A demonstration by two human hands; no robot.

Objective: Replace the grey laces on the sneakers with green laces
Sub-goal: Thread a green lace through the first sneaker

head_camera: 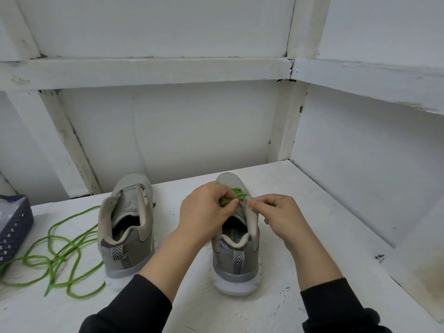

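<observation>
Hands meet over the tongue of the right sneaker (236,255), which stands heel toward the person on the white tabletop (192,296). The left hand (206,207) has its fingers curled round a bunch of green lace (236,195) that crosses the lower eyelets. The right hand (281,215) pinches the sneaker's side flap between thumb and forefinger; whether it also has the lace tip cannot be told from where I stand.

To my eye the step is threading the next eyelet. It should go best with the flap held taut and turned outward so the hole shows. The tip then needs feeding straight through, and the slack drawing evenly so that no crossing lies twisted.

The left sneaker (127,227), just beside, stands with its tongue bare and no lace in it. A second green lace (62,251) lies in loose loops on the tabletop further left, near a dark blue basket (14,227). No grey lace is in sight.

Writing is scarce. The right sneaker's insole (236,234) carries print, of which only the letters "FO" read clearly; the heel collar hides the rest. A yellow-green mark inside the left sneaker is too small to read.
</observation>
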